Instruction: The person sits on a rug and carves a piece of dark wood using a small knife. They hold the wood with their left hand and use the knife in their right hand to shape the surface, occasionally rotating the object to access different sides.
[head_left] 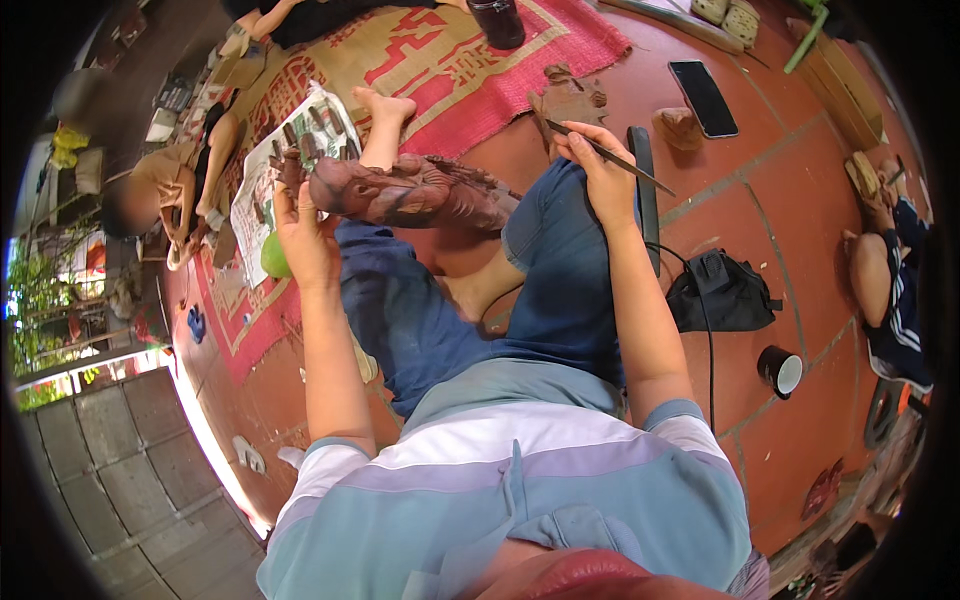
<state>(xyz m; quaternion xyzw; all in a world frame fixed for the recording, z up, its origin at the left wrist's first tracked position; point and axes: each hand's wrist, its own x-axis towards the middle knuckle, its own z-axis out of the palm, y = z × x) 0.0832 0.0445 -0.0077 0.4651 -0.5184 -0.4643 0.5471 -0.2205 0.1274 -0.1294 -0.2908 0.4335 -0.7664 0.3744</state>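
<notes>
Across my legs lies a reddish-brown carved wooden figure, its rounded end toward my left hand. My left hand is raised beside that end, fingers closed around a small brown carved wooden piece; whether the hand also touches the figure is hard to tell. In my right hand, above my right knee, is a thin dark file with a pointed end, held between thumb and fingers. The file is apart from the figure.
A newspaper sheet with several tools lies at left on a red-and-tan mat, near a green fruit. At right are a phone, a wooden block, a black bag with a cable, and a mug. Other people sit on both sides.
</notes>
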